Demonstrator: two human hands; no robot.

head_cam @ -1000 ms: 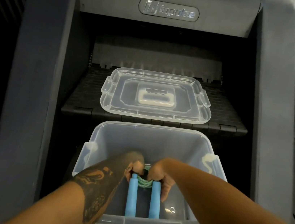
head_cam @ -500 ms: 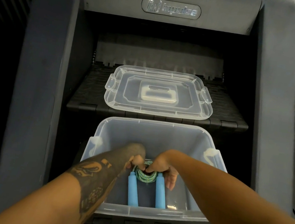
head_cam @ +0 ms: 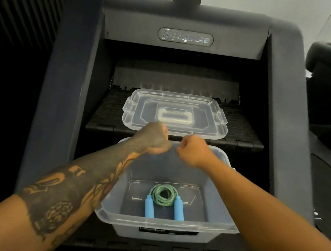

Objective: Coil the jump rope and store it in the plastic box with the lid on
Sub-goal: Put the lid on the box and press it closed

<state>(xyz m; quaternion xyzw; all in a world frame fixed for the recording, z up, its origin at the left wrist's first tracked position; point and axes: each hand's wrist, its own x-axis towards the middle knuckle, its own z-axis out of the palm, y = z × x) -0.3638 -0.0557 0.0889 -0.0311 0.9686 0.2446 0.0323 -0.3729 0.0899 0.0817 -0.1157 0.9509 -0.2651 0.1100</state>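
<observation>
Now | jump rope [head_cam: 162, 197] coiled flat on the plastic box [head_cam: 167, 224] floor, clear of the rim | left hand [head_cam: 154, 138] and right hand [head_cam: 191, 150] curled, empty, over the far rim | lid [head_cam: 175, 114] lies behind; likely next

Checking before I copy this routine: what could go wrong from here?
The coiled jump rope lies unheld in the box; it may spring open. The lid sits apart on the step behind; a one-sided grip could tilt it and leave a latch unseated.
</observation>
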